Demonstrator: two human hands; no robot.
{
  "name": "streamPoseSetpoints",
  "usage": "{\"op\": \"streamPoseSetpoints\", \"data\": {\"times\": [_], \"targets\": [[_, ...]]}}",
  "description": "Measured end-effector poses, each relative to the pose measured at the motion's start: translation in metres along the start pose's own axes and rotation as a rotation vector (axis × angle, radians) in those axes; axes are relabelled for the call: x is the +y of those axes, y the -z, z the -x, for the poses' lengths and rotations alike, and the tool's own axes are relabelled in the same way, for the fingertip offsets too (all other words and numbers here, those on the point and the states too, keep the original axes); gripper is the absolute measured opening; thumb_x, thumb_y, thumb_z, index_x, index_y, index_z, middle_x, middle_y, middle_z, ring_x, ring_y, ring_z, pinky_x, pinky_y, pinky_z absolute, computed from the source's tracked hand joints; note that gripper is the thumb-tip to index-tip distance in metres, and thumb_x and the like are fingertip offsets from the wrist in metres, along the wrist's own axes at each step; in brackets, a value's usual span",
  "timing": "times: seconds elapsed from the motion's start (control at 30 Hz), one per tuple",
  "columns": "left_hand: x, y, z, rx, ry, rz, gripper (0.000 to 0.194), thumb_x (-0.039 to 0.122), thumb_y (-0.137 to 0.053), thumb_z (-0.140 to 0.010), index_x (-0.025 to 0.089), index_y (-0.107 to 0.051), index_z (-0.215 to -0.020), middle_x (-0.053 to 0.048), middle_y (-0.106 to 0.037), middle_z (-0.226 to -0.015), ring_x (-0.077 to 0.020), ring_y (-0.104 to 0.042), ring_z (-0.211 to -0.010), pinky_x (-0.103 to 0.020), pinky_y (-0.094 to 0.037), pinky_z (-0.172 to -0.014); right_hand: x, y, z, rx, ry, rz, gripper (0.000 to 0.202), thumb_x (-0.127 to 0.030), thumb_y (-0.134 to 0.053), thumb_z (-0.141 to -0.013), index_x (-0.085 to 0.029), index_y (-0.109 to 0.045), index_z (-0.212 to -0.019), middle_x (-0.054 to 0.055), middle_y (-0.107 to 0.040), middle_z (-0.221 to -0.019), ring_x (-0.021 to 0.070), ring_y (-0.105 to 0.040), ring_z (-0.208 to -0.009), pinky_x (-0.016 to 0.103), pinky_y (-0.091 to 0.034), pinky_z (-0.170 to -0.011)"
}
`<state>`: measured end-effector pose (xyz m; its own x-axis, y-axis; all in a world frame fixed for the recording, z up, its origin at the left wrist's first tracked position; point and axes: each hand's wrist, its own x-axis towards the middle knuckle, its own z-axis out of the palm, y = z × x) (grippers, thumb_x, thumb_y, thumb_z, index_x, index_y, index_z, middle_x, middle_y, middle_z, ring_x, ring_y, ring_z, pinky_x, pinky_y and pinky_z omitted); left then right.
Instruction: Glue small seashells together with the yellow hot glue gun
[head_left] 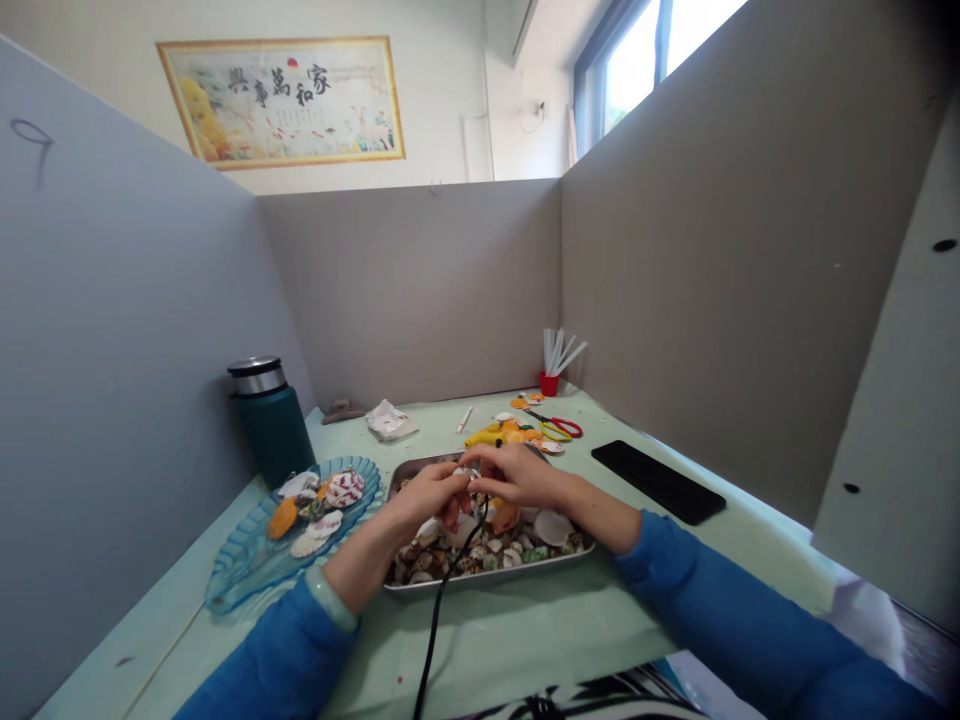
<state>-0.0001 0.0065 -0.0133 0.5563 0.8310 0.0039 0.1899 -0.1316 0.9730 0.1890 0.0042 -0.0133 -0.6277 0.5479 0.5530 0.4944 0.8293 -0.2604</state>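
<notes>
Both hands meet over a metal tray (487,578) filled with many small shells. My left hand (431,497) has its fingers closed round a small whitish piece (466,474), probably a shell. From the other side my right hand (517,474) pinches the same piece, its fingertips touching the left ones. A black cord (439,610) runs up from the front edge to just below the hands. Larger shells, one white (553,527) and one orange, lie in the tray beneath. The fingers partly hide the held piece.
At the left are a blue plate (251,545) with shells and a green bottle (274,430). Behind the tray lie a yellow tool (487,436), scissors (559,428) and a red cup (549,383) of white sticks. A black slab (656,480) lies right; partitions enclose the table.
</notes>
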Motion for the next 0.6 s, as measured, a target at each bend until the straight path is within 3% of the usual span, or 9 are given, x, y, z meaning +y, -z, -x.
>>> {"op": "streamPoseSetpoints", "data": {"times": [0.6], "targets": [[0.0013, 0.0001, 0.0014, -0.023, -0.036, -0.017, 0.024, 0.039, -0.051, -0.078, 0.015, -0.05, -0.074, 0.002, -0.054, -0.059, -0.0063, -0.044, -0.037, -0.022, -0.042, -0.044, 0.0056, -0.0025, 0.0002, 0.064, 0.022, 0.011, 0.032, -0.039, -0.055, -0.084, -0.016, -0.057, -0.107, -0.002, -0.059, -0.062, 0.0098, -0.052, -0.054, 0.019, -0.035, -0.053]]}}
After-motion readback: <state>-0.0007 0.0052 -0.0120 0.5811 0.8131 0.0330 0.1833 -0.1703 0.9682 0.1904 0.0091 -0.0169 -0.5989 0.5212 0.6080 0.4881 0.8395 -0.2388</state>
